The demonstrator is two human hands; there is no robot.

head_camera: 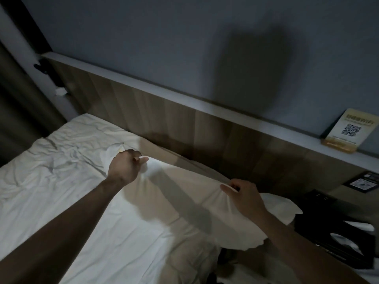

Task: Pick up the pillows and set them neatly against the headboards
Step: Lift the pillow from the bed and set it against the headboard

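Note:
A white pillow [184, 197] lies across the head of the bed, its long top edge close to the wooden headboard [184, 124]. My left hand [125, 167] grips the pillow's upper left corner in a fist. My right hand [244, 195] pinches the pillow's top edge further right, thumb and fingers curled on the fabric. The pillow's right end hangs past the mattress edge. My forearms cast shadows over the pillow.
A wrinkled white sheet [51, 167] covers the bed to the left. A QR-code sign [348, 132] stands on the headboard ledge at right. A black tissue box [344, 236] sits on the bedside table, below a wall panel [363, 181]. A dark curtain hangs far left.

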